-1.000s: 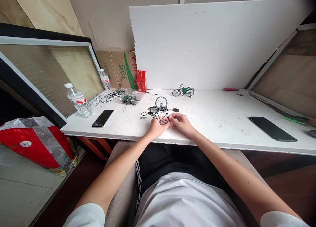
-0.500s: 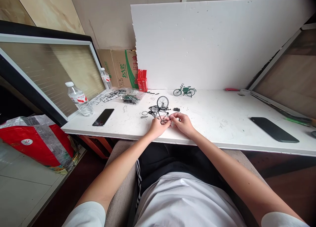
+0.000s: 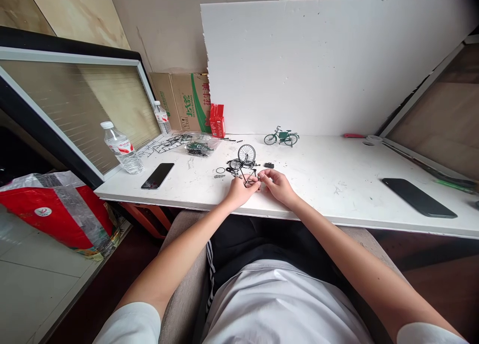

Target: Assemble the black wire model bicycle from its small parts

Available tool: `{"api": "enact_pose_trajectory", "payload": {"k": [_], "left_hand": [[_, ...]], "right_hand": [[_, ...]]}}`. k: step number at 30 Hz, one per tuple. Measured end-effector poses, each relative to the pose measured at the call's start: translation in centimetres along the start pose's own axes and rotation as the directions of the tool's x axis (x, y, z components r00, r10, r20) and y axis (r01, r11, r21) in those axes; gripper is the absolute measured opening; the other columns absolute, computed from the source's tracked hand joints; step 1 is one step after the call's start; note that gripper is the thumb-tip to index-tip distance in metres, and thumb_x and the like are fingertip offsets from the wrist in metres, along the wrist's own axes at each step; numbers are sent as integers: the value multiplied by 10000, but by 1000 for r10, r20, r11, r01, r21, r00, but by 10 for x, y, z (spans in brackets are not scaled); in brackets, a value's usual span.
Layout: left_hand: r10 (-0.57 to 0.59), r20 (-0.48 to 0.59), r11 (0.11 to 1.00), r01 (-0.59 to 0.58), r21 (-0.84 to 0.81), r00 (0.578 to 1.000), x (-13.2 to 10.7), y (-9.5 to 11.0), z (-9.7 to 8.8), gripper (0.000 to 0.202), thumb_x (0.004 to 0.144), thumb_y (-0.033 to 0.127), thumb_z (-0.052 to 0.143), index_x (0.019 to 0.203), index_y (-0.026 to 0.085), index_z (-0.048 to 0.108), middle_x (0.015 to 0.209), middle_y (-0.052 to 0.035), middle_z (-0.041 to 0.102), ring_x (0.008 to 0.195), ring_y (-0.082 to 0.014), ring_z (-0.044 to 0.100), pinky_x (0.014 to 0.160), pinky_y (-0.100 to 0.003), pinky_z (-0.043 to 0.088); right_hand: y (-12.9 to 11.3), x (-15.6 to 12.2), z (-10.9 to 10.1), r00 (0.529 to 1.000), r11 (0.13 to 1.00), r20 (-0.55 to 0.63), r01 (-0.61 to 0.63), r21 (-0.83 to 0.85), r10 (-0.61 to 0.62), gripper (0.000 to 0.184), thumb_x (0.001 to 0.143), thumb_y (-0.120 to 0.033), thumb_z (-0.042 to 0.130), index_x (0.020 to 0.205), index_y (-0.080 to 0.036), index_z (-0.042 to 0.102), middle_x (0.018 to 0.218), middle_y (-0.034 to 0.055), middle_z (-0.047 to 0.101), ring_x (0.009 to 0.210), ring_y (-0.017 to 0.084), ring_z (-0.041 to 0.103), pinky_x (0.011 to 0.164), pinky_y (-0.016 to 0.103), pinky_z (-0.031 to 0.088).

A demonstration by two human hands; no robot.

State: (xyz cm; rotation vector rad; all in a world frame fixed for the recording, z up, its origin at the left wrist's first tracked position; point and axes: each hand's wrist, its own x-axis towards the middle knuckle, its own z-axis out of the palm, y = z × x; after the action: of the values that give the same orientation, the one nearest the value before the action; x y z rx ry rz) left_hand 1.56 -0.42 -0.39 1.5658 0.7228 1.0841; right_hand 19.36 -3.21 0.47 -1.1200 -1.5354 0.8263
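A small black model bicycle frame with one spoked wheel stands near the front edge of the white table. My left hand is closed on the frame's lower end. My right hand pinches the same end from the right, fingers together; whatever tiny part it holds is too small to make out. Loose black parts lie just left of the frame, among them a ring and a second small wheel. A small black piece rests behind my right hand.
A finished green model bicycle stands at the back. Parts sprues and a parts bag lie back left, with two water bottles, a red box and a phone. Another phone lies right. A white foam board backs the table.
Both hands stay on the black frame with only slight finger shifts. The view has drifted a little as my head moved.
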Motion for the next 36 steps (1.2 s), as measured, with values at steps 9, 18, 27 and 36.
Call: {"api": "enact_pose_trajectory", "payload": {"k": [9, 18, 27, 36], "left_hand": [[20, 24, 1000, -20, 3, 999, 3, -5, -3, 172, 879, 304, 764, 910, 141, 720, 874, -87, 790, 765, -213, 788, 743, -300, 611], [-37, 17, 998, 38, -48, 999, 1, -2, -3, 240, 860, 338, 805, 947, 133, 715, 918, -93, 789, 746, -209, 795, 719, -285, 625], [-52, 26, 998, 53, -30, 998, 3, -6, -3, 234, 873, 328, 796, 958, 125, 719, 939, -102, 789, 752, -205, 800, 711, -265, 624], [-49, 23, 999, 49, -24, 999, 1, -2, -2, 230, 865, 317, 804, 951, 124, 712, 899, -92, 790, 748, -205, 797, 720, -274, 632]], "right_hand": [[-4, -2, -1, 1000, 998, -1, 19, -59, -19, 445, 971, -664, 608, 1001, -228, 693, 951, 80, 723, 810, 222, 658, 684, 337, 530], [-2, -1, -2, 998, 991, -14, 54, -122, -56, 454, 978, -657, 599, 1016, -221, 719, 1039, 106, 734, 861, 234, 660, 687, 332, 540], [-6, -2, -1, 999, 994, -8, 33, -102, -34, 433, 969, -643, 620, 997, -221, 708, 1000, 90, 718, 750, 197, 628, 625, 320, 522], [-7, -1, -2, 1000, 998, 2, -16, -66, 16, 471, 926, -671, 666, 983, -211, 747, 993, 89, 736, 772, 200, 634, 643, 322, 536]]}}
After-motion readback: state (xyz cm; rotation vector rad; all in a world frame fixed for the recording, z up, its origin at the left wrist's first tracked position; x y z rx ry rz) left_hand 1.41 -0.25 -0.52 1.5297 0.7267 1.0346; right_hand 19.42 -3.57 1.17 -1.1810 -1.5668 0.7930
